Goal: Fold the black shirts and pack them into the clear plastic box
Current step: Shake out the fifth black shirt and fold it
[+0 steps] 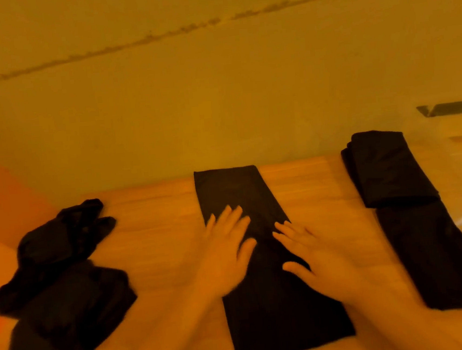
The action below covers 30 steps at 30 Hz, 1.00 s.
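Two flat hands — left hand (225, 248) and right hand (316, 254), fingers spread, gripping nothing — rest on the long folded shirt (260, 256) at the bench's (157, 210) centre. Soft, light, limp cloth — you'd best pinch its near corners to fold.

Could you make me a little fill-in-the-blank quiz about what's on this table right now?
1. Both hands, the left hand and the right hand, rest flat on the ____ strip of black cloth.
2. The crumpled pile of black shirts lies to the ____ of the hands.
3. The folded shirt on the right lies on top of another long ____ strip.

Missing words: middle; left; black
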Each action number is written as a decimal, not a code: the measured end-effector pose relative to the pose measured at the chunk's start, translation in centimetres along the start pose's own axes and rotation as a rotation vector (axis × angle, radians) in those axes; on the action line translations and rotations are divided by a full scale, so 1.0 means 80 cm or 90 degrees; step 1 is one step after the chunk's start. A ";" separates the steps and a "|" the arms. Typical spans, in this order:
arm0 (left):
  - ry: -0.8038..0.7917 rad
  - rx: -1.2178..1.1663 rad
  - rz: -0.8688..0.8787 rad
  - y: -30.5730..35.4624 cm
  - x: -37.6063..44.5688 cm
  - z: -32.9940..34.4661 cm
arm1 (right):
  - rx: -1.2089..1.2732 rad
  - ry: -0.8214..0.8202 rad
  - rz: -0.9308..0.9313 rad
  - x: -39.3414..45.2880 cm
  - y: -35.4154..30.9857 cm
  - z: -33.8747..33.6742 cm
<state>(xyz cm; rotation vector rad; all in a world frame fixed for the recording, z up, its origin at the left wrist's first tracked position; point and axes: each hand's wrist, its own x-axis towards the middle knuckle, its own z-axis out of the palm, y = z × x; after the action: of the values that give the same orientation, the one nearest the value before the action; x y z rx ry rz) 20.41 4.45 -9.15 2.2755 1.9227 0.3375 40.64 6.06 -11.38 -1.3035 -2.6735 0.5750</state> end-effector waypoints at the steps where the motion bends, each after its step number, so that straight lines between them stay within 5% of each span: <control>1: -0.035 0.014 0.026 0.016 -0.035 0.003 | -0.035 0.007 -0.039 -0.016 -0.001 0.004; 4: -0.145 0.067 0.053 0.043 -0.109 0.023 | -0.114 -0.030 -0.064 -0.066 -0.015 0.004; 6: -0.115 0.132 0.073 0.047 -0.145 0.038 | -0.104 -0.120 -0.049 -0.101 -0.024 0.006; 11: -0.170 0.105 0.062 0.044 -0.194 0.043 | -0.180 -0.047 0.011 -0.152 -0.017 0.034; 17: 0.000 0.045 0.127 0.021 -0.227 0.049 | -0.145 -0.008 -0.014 -0.176 -0.032 0.033; 23: 0.025 -0.267 -0.077 0.036 -0.240 0.016 | 0.155 0.100 0.049 -0.185 -0.064 0.017; 30: 0.030 -0.460 -0.145 0.049 -0.233 -0.043 | 0.460 0.098 0.132 -0.170 -0.082 -0.030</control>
<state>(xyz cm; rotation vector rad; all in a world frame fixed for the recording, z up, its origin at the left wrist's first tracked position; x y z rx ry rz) 20.32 -14.70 -6.29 1.5788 1.6734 0.8866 44.94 -7.55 -5.79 -1.3118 -1.9126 1.2513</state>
